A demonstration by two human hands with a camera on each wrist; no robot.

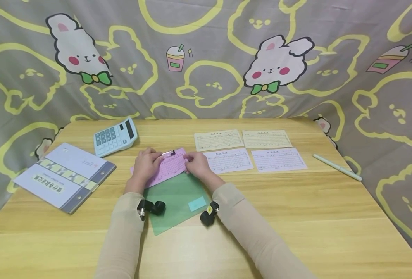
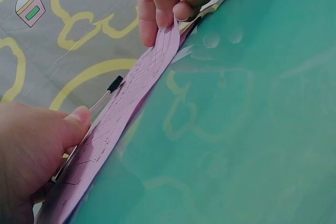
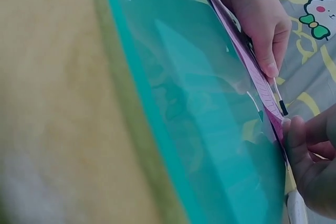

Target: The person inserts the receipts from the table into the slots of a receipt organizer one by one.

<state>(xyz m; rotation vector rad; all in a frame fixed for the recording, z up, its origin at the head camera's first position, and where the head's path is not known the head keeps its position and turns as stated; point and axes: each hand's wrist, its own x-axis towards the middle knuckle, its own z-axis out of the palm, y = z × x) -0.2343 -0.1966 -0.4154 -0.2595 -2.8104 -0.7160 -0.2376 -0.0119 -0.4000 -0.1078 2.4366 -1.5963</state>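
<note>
Head view: both hands gripping at the far end of a green board

Pink printed sheet (image 1: 167, 170) is lying across the far end of the green board (image 1: 178, 205), slanting a little, a metal clip (image 1: 168, 153) sitting at its far edge. Left hand (image 1: 145, 164) is grasping the metal clip, thumb resting against it; the other fingers are partly hiding, so their exact hold cannot be told. Right hand (image 1: 197, 165) is pinching the sheet's right end between thumb and fingers, both wrist views agreeing. Blue label (image 1: 197, 204) is showing near the board's right edge. Wooden table (image 1: 296, 232) is carrying more: calculator (image 1: 115, 137) and pale binder (image 1: 64, 176) lying off left; two cream forms (image 1: 217, 140) and, nearer the person, two white forms (image 1: 279, 159) lying to the right, one just beside the right hand; pale green pen (image 1: 337, 167) lying farther right. Black wrist cameras (image 1: 159, 207) are riding on beige sleeves (image 1: 265, 232). Patterned curtain (image 1: 209, 46) is hanging behind.
</note>
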